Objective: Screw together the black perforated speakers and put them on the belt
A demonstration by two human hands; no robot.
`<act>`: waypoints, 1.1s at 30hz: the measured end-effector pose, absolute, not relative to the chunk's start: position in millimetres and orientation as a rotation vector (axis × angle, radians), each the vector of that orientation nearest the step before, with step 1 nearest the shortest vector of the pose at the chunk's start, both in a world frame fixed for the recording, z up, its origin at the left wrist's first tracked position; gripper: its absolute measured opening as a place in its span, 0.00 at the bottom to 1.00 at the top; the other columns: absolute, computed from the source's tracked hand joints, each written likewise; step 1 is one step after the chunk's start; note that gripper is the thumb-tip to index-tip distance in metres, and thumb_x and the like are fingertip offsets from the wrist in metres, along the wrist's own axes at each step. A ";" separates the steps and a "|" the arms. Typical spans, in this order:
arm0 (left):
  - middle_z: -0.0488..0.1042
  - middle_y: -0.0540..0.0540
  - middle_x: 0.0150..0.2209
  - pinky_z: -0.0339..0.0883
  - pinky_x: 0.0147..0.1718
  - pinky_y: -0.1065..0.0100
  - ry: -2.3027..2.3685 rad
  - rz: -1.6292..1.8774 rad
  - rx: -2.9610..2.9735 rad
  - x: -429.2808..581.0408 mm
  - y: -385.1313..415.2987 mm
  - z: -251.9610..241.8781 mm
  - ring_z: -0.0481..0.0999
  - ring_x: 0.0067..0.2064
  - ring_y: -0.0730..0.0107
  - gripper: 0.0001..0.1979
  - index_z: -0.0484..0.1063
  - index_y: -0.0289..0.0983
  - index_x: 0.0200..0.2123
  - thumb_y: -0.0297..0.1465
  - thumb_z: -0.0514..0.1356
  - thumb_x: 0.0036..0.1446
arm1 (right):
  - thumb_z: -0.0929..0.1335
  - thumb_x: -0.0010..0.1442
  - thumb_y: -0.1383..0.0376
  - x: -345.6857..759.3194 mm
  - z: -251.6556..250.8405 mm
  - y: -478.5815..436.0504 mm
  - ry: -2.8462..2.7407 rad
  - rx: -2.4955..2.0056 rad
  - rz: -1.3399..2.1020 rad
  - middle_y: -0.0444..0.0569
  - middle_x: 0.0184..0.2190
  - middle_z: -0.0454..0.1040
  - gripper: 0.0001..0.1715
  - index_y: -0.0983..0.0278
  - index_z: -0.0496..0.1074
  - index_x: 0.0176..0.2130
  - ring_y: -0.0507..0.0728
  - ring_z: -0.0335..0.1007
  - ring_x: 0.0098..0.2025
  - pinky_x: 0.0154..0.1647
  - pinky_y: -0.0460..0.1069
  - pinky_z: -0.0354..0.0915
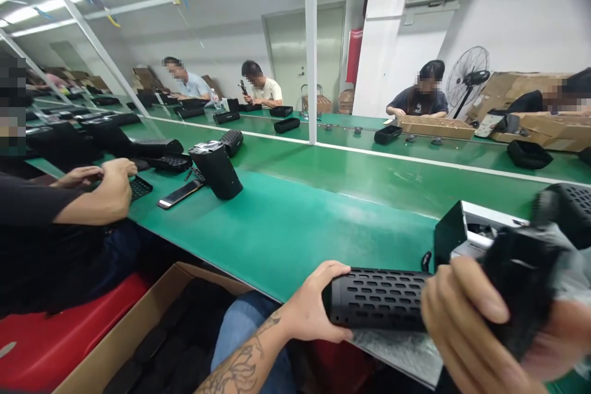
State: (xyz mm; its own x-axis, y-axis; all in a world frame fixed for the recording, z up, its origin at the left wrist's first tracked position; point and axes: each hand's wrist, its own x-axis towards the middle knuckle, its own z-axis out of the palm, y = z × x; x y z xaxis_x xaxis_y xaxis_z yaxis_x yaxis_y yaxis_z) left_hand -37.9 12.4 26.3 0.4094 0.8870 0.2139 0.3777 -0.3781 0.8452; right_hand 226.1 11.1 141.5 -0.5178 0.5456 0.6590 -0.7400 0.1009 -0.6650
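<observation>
At the table's front edge, my left hand [318, 301] grips the left end of a black casing [383, 298] with rows of slots. Its thumb and fingers are wrapped round that end, and the casing lies on its side. My right hand [480, 326], large and close to the camera, is closed around a black handheld tool [521, 283]. The tool is smeared by motion, so its exact kind does not show. It is in front of the casing's right end, which it and the hand hide. Whether the tool touches the casing I cannot tell.
A black-and-white box [455, 234] stands behind my right hand, beside clear plastic. Farther left are a black box-shaped housing [217, 172] and a phone [181, 194]. A co-worker's arm [101, 197] is at left. A carton [184, 274] of black parts sits below the table [295, 221].
</observation>
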 end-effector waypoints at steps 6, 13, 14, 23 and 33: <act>0.66 0.39 0.67 0.62 0.69 0.47 1.533 1.187 1.926 -69.8 59.5 20.5 0.68 0.68 0.44 0.47 0.65 0.44 0.67 0.29 0.74 0.42 | 0.61 0.68 0.39 190.3 86.6 20.2 -0.687 0.129 2.221 0.38 0.15 0.63 0.28 0.59 0.70 0.41 0.47 0.53 0.11 0.15 0.42 0.62; 0.72 0.39 0.60 0.67 0.64 0.53 1.876 1.462 1.534 -50.1 209.2 28.2 0.74 0.61 0.51 0.46 0.65 0.41 0.66 0.36 0.77 0.44 | 0.67 0.67 0.45 192.2 34.1 87.4 -0.493 -0.596 2.092 0.39 0.19 0.69 0.23 0.61 0.71 0.42 0.50 0.62 0.14 0.15 0.46 0.66; 0.71 0.38 0.60 0.67 0.64 0.52 1.910 1.465 1.499 -41.9 230.1 29.1 0.74 0.61 0.50 0.46 0.64 0.40 0.66 0.37 0.77 0.45 | 0.67 0.66 0.44 192.3 28.5 91.2 -0.447 -0.636 2.102 0.38 0.19 0.68 0.23 0.62 0.72 0.41 0.50 0.62 0.14 0.15 0.46 0.65; 0.61 0.37 0.64 0.61 0.67 0.56 1.998 1.486 1.487 48.2 347.0 22.2 0.68 0.65 0.52 0.47 0.57 0.44 0.69 0.39 0.74 0.50 | 0.64 0.64 0.42 182.1 7.9 93.4 -0.339 -0.570 2.115 0.41 0.19 0.68 0.28 0.62 0.73 0.44 0.53 0.63 0.15 0.15 0.49 0.65; 0.51 0.30 0.72 0.43 0.72 0.40 1.944 1.464 1.558 61.6 328.4 12.3 0.53 0.74 0.37 0.49 0.53 0.40 0.70 0.33 0.73 0.49 | 0.66 0.66 0.42 183.3 13.2 97.5 -0.214 -0.644 1.991 0.41 0.21 0.69 0.26 0.60 0.72 0.48 0.51 0.61 0.17 0.18 0.47 0.60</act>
State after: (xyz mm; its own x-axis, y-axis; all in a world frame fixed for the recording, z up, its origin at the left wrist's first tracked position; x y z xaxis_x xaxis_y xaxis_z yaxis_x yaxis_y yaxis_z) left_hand 61.6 328.4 12.3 -0.3960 0.8403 0.3701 0.5878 -0.0777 0.8053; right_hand 183.3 97.5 13.2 -0.3668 0.8623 -0.3493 -0.7685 -0.4924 -0.4086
